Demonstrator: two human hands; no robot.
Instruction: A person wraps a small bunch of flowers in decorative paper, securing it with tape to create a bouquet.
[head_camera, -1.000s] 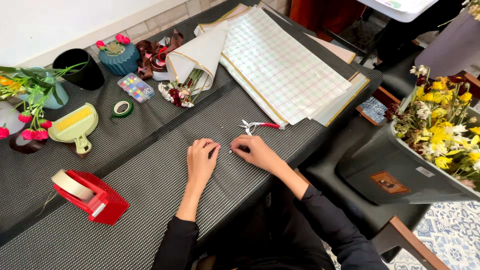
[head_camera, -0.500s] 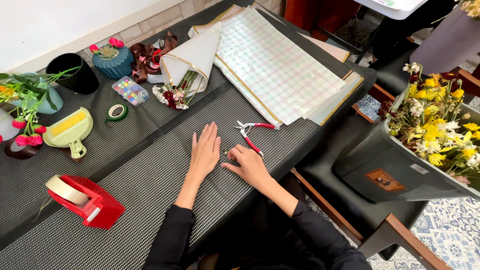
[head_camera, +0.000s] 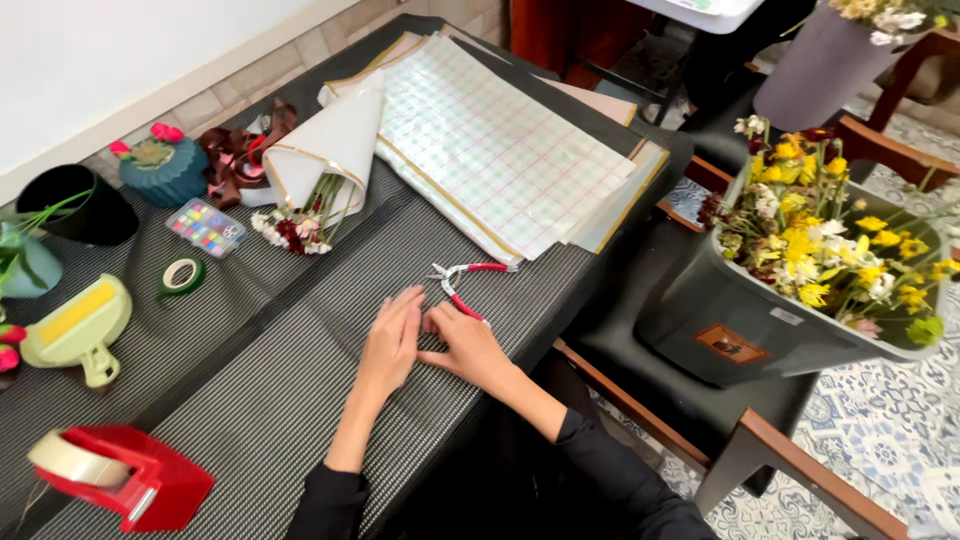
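Note:
My left hand (head_camera: 390, 340) lies flat on the black woven table mat (head_camera: 250, 400), fingers together and stretched forward, holding nothing. My right hand (head_camera: 468, 345) rests beside it, palm down, its fingertips touching the left hand and lying right next to the red-handled pliers (head_camera: 462, 285). The pliers lie on the mat with their handles spread; one red handle runs under the edge of my right hand. I cannot tell whether the fingers grip it.
Checked wrapping sheets (head_camera: 490, 140) lie beyond the pliers, a wrapped small bouquet (head_camera: 320, 170) to their left. A red tape dispenser (head_camera: 120, 475), green tape gun (head_camera: 75, 330), tape roll (head_camera: 182, 275) and bead box (head_camera: 207, 226) sit left. A grey bin of yellow flowers (head_camera: 820, 260) stands right.
The view has shifted, with the pliers unmoved on the mat. My two hands have come together, and the right hand now lies against the pliers' handle.

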